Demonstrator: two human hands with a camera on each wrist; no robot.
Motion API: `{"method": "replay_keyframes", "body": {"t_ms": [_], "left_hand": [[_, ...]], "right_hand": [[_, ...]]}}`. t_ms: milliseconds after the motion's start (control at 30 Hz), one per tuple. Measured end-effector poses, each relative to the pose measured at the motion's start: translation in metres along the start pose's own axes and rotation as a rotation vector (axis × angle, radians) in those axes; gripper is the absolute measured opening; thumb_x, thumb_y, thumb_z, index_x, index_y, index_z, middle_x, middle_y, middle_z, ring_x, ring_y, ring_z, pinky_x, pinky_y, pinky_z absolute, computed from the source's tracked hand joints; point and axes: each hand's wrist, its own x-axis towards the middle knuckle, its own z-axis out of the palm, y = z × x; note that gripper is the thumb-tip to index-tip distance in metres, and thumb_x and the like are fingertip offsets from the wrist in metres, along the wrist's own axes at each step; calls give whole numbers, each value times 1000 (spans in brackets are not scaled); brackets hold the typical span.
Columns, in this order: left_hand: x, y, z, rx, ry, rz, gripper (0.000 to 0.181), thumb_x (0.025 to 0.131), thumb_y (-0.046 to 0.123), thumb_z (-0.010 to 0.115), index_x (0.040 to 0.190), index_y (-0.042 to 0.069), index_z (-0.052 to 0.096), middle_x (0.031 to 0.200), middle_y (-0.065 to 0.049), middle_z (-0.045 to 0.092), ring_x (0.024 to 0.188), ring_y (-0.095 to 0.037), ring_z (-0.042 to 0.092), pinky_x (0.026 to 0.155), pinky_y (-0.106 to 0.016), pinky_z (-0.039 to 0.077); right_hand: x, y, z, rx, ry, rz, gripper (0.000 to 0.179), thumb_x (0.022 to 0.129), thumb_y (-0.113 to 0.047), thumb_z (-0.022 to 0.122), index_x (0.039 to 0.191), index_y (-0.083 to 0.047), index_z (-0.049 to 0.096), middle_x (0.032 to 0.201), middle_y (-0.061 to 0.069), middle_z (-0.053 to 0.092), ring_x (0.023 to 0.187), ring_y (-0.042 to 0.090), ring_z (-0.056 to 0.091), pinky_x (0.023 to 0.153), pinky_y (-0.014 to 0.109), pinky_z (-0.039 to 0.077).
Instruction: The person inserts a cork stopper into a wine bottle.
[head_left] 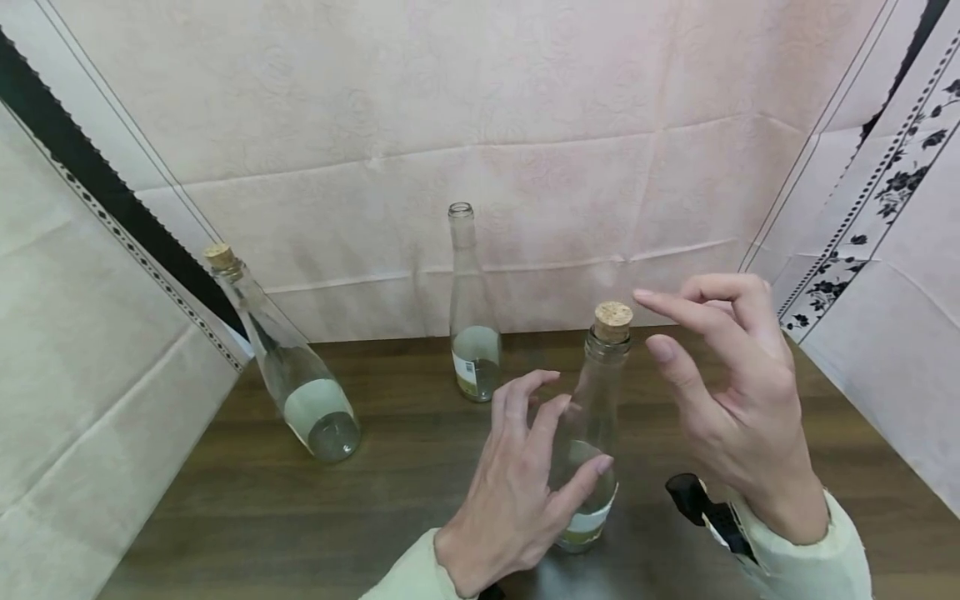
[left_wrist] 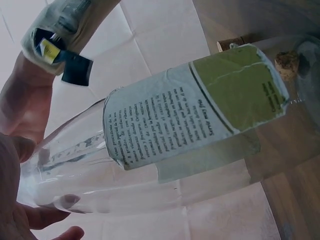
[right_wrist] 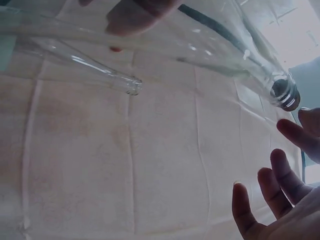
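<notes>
A clear glass bottle (head_left: 596, 404) stands upright on the wooden table, a cork stopper (head_left: 613, 322) set in its mouth. My left hand (head_left: 517, 483) curves loosely about its left side, thumb in front of the glass; firm contact cannot be told. The paper label (left_wrist: 200, 105), white and green, fills much of the left wrist view. To the right of the cork, my right hand (head_left: 738, 379) is raised with thumb and fingers apart, holding nothing. The right wrist view shows its fingers (right_wrist: 282, 170) below the bottle's mouth, a small gap away.
An uncorked bottle (head_left: 472, 325) stands at the back middle. Another bottle (head_left: 300, 387), corked, stands to the left. Brown cork pieces (left_wrist: 287, 65) show near the table in the left wrist view. Pale cloth walls (head_left: 480, 150) enclose the wooden table (head_left: 315, 517).
</notes>
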Motion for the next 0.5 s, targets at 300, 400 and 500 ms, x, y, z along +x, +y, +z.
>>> {"method": "replay_keyframes", "body": {"t_ms": [300,400,500], "left_hand": [[-1,-3,-1,4,10,28,40,92,45,58,118,14,54,143,-6,35,122,-18,40,93,-31,46],[-1,-5,-2,1,3,24,41,92,45,58,118,14,54,143,-7,35,124,-18,39,93,-31,46],[-1,-6,-3,1,-1,18,42,92,45,58,119,14,54,143,-7,35,124,-19,38,93,-32,47]], "right_hand": [[-17,12,-18,-88,-107,43,31,93,-24,63,109,2,70,99,11,53,104,10,44,93,20,31],[-22,16,-23,-107,-151,51,32,92,-25,64,110,1,70,101,11,54,106,11,44,95,19,31],[-28,19,-28,-129,-184,58,32,92,-26,64,111,0,70,101,11,54,107,11,44,96,18,31]]}}
